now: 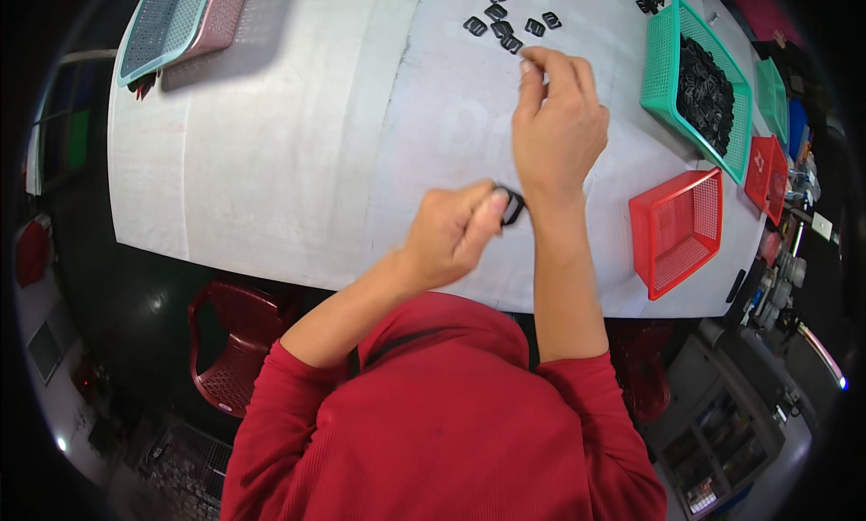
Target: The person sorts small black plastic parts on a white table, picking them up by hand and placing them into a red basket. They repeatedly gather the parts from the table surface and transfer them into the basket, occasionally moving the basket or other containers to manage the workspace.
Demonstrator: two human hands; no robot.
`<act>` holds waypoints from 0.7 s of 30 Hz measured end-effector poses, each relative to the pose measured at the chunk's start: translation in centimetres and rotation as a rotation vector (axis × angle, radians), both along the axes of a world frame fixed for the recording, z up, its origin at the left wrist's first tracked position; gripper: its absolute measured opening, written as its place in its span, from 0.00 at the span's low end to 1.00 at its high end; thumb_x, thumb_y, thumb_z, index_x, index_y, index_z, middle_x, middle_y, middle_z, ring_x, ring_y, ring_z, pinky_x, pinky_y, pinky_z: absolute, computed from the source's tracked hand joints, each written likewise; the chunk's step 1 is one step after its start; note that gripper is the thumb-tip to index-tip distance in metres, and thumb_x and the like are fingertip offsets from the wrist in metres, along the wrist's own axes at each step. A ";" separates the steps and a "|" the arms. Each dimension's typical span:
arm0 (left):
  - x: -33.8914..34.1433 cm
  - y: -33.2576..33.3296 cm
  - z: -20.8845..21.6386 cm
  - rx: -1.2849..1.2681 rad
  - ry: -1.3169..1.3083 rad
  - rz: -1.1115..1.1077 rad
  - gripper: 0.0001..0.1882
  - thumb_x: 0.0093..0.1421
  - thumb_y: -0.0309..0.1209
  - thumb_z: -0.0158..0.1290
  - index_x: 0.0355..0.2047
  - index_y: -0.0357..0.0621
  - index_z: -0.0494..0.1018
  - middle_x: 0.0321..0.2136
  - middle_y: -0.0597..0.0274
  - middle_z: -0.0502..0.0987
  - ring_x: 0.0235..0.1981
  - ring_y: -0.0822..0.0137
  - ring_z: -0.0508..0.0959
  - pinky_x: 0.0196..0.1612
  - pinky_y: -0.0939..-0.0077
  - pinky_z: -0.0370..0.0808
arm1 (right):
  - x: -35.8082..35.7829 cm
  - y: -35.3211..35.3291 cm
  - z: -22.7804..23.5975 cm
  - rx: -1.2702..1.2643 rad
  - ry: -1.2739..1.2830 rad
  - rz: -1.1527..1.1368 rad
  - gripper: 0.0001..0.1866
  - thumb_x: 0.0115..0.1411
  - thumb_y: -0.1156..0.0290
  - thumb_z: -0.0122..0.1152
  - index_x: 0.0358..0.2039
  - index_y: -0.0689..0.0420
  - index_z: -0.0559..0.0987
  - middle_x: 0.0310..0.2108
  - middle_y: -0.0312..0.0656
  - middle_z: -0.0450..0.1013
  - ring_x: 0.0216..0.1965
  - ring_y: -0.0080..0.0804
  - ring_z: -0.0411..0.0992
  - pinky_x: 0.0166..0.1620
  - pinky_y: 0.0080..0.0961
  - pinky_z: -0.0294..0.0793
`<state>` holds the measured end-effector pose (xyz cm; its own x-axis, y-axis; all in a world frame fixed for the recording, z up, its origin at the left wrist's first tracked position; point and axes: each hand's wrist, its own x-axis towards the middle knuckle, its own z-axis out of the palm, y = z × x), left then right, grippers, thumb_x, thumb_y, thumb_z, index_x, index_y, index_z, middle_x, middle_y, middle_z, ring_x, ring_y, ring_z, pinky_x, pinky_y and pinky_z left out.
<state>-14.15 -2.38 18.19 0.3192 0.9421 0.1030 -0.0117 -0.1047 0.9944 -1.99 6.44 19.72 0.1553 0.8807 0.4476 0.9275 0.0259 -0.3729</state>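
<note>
My left hand [456, 230] is closed, its thumb and fingers gripping a black plastic strap buckle [512, 206] just beside my right wrist. Farther out over the table, my right hand [561, 119] has its thumb and forefinger drawn close together. Those fingertips are at the edge of the nearest black buckle [511, 45] in a loose group; whether they pinch anything is too small to make out. Several similar buckles [495, 12] lie scattered flat on the white table [298, 151] around it.
At the right, a green basket [660, 74] holds a heap of black parts [705, 92]. Nearer stands a red basket [642, 237], with another red basket [767, 174] behind. Blue and pink baskets [162, 34] sit far left. A dark red chair [236, 368] stands below the table edge.
</note>
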 end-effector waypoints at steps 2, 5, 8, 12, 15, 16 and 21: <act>0.4 -0.7 1.8 -0.308 -0.148 0.011 0.21 0.71 0.38 0.38 0.22 0.41 0.67 0.14 0.69 0.64 0.14 0.80 0.59 0.18 0.82 0.57 | 1.7 0.0 -0.1 -0.079 0.159 -0.012 0.06 0.59 0.68 0.58 0.36 0.51 0.80 0.31 0.33 0.74 0.27 0.26 0.70 0.32 0.25 0.65; 0.1 -0.1 1.3 -0.615 -0.368 0.085 0.22 0.71 0.41 0.37 0.24 0.41 0.68 0.13 0.70 0.62 0.14 0.80 0.58 0.18 0.83 0.57 | 3.4 -1.2 0.5 -0.349 0.736 0.086 0.10 0.61 0.66 0.56 0.40 0.55 0.80 0.33 0.36 0.76 0.28 0.23 0.71 0.35 0.25 0.68; -0.1 0.5 0.1 -0.603 -0.388 0.104 0.22 0.71 0.42 0.36 0.28 0.39 0.69 0.14 0.71 0.62 0.14 0.81 0.57 0.18 0.85 0.57 | 3.1 -4.3 2.1 -0.563 1.105 0.242 0.13 0.63 0.67 0.57 0.42 0.63 0.79 0.37 0.39 0.78 0.32 0.20 0.72 0.38 0.21 0.70; 1.4 1.4 -1.1 -0.632 -0.425 0.206 0.22 0.71 0.42 0.36 0.29 0.39 0.69 0.14 0.71 0.62 0.14 0.81 0.57 0.18 0.84 0.58 | 0.9 -7.4 -0.2 -0.523 1.244 0.200 0.12 0.60 0.72 0.60 0.43 0.63 0.79 0.34 0.38 0.78 0.33 0.19 0.73 0.39 0.19 0.70; 2.5 1.7 -2.7 -0.619 -0.333 0.236 0.21 0.71 0.41 0.36 0.29 0.39 0.70 0.14 0.71 0.63 0.15 0.81 0.58 0.18 0.84 0.58 | 1.1 -7.1 -2.3 -0.491 1.344 0.100 0.11 0.59 0.73 0.62 0.42 0.61 0.78 0.32 0.37 0.78 0.33 0.20 0.73 0.39 0.20 0.71; 2.9 1.9 -3.2 -0.626 -0.301 0.228 0.21 0.71 0.41 0.36 0.29 0.38 0.70 0.15 0.71 0.64 0.15 0.81 0.58 0.18 0.84 0.58 | 1.4 -6.8 -2.9 -0.485 1.374 0.059 0.10 0.59 0.73 0.62 0.41 0.61 0.79 0.31 0.37 0.78 0.33 0.20 0.73 0.39 0.21 0.71; 4.5 4.9 -8.4 -0.578 -0.068 0.183 0.23 0.70 0.42 0.40 0.28 0.37 0.73 0.16 0.68 0.69 0.15 0.80 0.64 0.18 0.82 0.61 | 3.3 -3.7 -8.4 -0.483 1.296 -0.083 0.08 0.61 0.69 0.60 0.37 0.60 0.79 0.27 0.39 0.78 0.31 0.19 0.73 0.36 0.21 0.70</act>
<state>-9.69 2.48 9.75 0.1578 0.8905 -0.4267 -0.1102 0.4452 0.8886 1.34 2.76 11.30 0.2810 0.8731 -0.3985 -0.0916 -0.3889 -0.9167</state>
